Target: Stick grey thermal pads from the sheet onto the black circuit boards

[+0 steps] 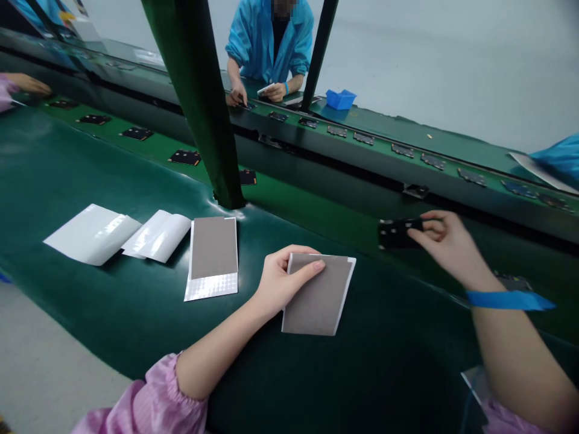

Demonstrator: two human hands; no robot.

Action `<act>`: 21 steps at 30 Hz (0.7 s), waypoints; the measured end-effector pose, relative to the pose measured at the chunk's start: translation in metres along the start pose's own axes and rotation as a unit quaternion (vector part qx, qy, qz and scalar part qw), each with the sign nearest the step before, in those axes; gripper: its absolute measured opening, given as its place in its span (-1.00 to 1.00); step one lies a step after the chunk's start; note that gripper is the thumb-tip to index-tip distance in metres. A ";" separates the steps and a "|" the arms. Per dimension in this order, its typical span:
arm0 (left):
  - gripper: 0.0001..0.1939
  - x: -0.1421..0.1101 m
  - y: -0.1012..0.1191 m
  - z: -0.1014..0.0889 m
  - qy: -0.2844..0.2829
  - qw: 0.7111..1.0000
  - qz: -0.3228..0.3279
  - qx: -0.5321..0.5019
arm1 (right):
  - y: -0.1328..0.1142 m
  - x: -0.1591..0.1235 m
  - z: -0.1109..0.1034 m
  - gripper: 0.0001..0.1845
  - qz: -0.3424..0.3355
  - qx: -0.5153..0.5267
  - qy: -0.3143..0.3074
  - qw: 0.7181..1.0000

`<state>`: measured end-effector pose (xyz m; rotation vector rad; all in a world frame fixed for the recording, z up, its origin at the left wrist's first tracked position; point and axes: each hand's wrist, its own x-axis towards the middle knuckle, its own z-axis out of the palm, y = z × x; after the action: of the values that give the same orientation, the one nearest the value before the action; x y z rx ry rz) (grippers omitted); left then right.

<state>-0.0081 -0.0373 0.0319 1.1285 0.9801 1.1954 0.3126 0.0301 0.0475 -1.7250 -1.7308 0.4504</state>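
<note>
My left hand (pixel 289 274) grips a stack of grey sheets (pixel 316 307) with white edges, thumb on top, just above the green tabletop. Out to the right, my right hand (pixel 446 247) pinches a black circuit board (pixel 395 234) between thumb and fingers, over the green conveyor belt. Its fingertips cover one end of the board. Left of my left hand lies another grey sheet stack (pixel 214 247) with a white, patterned strip below it. Two curled white glossy sheets (pixel 94 235) rest farther left.
A green post (pixel 199 102) rises at the table's far edge. Several black boards (pixel 184 157) lie along the near belt, more (pixel 402 150) on the far one. Across stands a co-worker in blue (pixel 271 42), near a blue bin (pixel 341 99). Another person's hand (pixel 29 83) reaches in at left.
</note>
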 end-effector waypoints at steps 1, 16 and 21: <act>-0.86 -0.001 0.000 0.000 0.002 1.000 0.017 0.009 | -0.008 -0.001 -0.006 -0.65 0.012 -0.018 0.030 0.999; -0.92 0.002 -0.004 -0.003 0.026 0.989 0.119 0.085 | -0.125 -0.046 0.053 -0.75 -0.228 0.027 -0.114 0.967; -0.89 0.002 -0.006 -0.004 0.018 0.988 0.119 0.100 | -0.132 -0.054 0.053 -0.78 -0.319 -0.050 -0.075 0.943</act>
<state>-0.0103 -0.0345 0.0255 1.4186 1.0321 1.3329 0.1741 -0.0221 0.0839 -1.1087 -2.3218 0.2021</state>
